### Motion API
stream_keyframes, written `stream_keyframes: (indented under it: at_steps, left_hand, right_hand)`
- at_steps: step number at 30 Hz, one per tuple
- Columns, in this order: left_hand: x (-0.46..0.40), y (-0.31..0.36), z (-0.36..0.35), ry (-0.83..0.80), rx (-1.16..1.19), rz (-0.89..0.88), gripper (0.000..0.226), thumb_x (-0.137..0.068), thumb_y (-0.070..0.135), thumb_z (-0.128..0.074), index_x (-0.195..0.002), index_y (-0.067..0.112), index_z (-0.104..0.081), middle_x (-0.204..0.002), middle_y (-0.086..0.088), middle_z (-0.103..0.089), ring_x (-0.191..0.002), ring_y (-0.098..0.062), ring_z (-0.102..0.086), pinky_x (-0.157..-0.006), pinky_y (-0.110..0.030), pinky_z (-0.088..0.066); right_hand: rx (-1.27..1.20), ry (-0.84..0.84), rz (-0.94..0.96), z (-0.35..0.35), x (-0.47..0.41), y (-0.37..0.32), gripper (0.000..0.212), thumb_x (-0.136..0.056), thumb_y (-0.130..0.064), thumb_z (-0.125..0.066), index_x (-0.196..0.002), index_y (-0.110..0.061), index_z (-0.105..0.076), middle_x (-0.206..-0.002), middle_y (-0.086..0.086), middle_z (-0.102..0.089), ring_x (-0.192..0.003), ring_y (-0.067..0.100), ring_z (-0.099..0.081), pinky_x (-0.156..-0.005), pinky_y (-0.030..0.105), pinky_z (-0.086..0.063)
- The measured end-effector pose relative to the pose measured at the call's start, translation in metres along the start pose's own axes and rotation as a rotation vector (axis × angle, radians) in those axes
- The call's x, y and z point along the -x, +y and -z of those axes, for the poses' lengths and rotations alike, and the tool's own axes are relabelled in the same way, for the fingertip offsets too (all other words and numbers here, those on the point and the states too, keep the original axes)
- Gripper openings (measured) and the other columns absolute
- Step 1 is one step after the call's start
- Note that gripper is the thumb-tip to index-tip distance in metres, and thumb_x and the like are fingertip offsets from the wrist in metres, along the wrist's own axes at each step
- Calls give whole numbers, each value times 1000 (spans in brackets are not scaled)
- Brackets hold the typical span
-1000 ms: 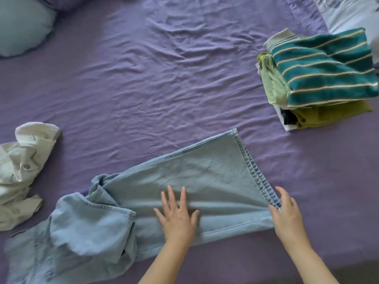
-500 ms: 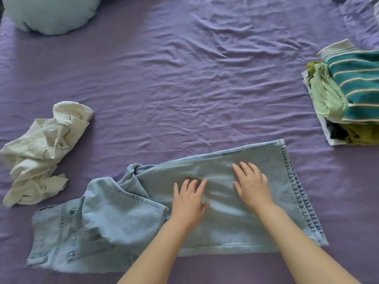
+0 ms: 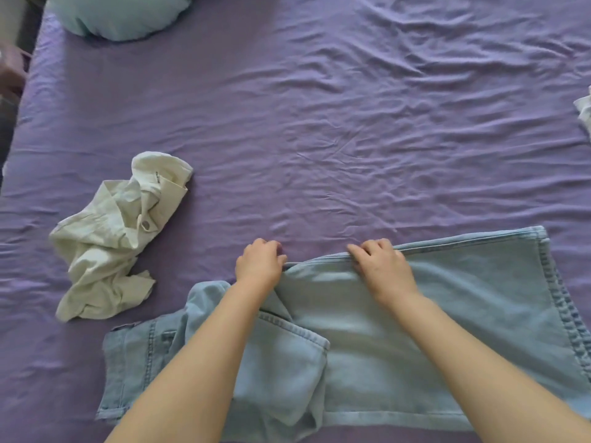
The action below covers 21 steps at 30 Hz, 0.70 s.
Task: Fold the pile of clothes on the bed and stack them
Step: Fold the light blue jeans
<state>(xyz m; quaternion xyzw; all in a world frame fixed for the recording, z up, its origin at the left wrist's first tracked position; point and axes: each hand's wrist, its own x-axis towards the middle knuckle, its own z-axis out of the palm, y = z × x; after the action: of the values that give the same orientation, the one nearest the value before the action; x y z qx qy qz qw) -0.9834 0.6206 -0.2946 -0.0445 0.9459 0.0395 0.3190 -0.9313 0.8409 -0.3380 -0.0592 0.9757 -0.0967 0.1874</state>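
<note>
Light blue jeans [image 3: 447, 330] lie across the near part of the purple bed, hem to the right, waist bunched at the left. My left hand [image 3: 259, 263] grips the far edge of the jeans with curled fingers. My right hand [image 3: 380, 265] curls over the same far seam a little to the right. A crumpled cream shirt [image 3: 112, 238] lies loose at the left. Only a white sliver of the folded stack [image 3: 583, 108] shows at the right edge.
The purple sheet [image 3: 319, 123] is wrinkled and stretches far back. A pale blue pillow [image 3: 121, 14] sits at the top left. The bed's left edge and some furniture [image 3: 12, 68] show beyond it.
Both hands slid from the middle of the jeans to their far edge and curled onto it. The view swung left, so the folded stack left the frame.
</note>
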Motion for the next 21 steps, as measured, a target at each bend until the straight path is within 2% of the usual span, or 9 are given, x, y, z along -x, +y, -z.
stream_keyframes:
  at_steps: [3,5,7,10,12,14,16,18,21]
  left_hand:
    - [-3,-14,14,-43,-82,-48,24,-85,29,-57,-108,27,-67,-116,-1,-65,-114,-26,-53,-85,-32,-41]
    - [-6,-22,19,114,-69,-11,19,-88,29,-55,-99,27,-69,-109,0,-67,-109,-25,-54,-78,-31,-39]
    - [-10,-26,19,198,68,77,19,-92,26,-49,-100,25,-67,-112,-1,-64,-107,-26,-54,-75,-31,-39]
    - [-16,-22,10,126,186,111,21,-95,23,-45,-105,17,-62,-116,-5,-62,-107,-28,-56,-77,-32,-40]
    - [-17,-22,8,139,250,82,20,-94,21,-45,-106,14,-61,-116,-7,-62,-108,-28,-55,-80,-33,-41]
    - [-15,-28,9,168,360,27,19,-94,18,-47,-105,13,-61,-114,-7,-62,-106,-27,-55,-83,-33,-41]
    - [-8,-42,16,186,489,-35,20,-94,17,-49,-107,12,-63,-114,-6,-63,-106,-24,-56,-86,-31,-41]
    - [6,-66,23,182,524,-71,22,-94,17,-51,-111,11,-63,-114,-5,-65,-106,-22,-57,-87,-27,-39]
    - [29,-108,22,134,467,17,24,-93,22,-53,-112,13,-64,-116,-7,-64,-107,-23,-57,-90,-29,-41]
  right_hand:
    - [-86,-39,-42,11,-15,3,21,-95,-16,-48,-114,-17,-55,-110,6,-52,-108,26,-43,-72,36,-42]
    - [-178,36,-131,16,-21,5,17,-93,-10,-49,-107,-12,-59,-105,11,-53,-105,30,-45,-71,38,-43]
    - [-253,145,-217,20,-20,-4,23,-87,2,-51,-105,-8,-61,-107,14,-55,-105,33,-46,-71,42,-46]
    - [-195,310,-151,12,-2,-38,41,-73,3,-68,-113,-6,-63,-124,22,-56,-117,43,-49,-79,53,-52]
    - [-34,180,23,-1,10,-64,58,-76,-27,-73,-130,-17,-55,-142,20,-44,-132,45,-37,-90,67,-38]
    - [88,-79,84,-18,10,-74,64,-89,-57,-43,-146,-41,-21,-159,7,-8,-145,37,-2,-101,71,-16]
    - [126,-196,35,-27,-1,-71,63,-89,-68,-18,-143,-50,8,-157,1,19,-142,30,23,-103,70,-4]
    - [128,-235,-22,-20,-5,-79,63,-89,-69,-17,-143,-50,10,-156,1,21,-141,30,25,-104,69,-4]
    - [23,-160,-76,-6,9,-113,60,-93,-59,-29,-147,-37,-16,-159,8,2,-144,31,13,-110,61,-8]
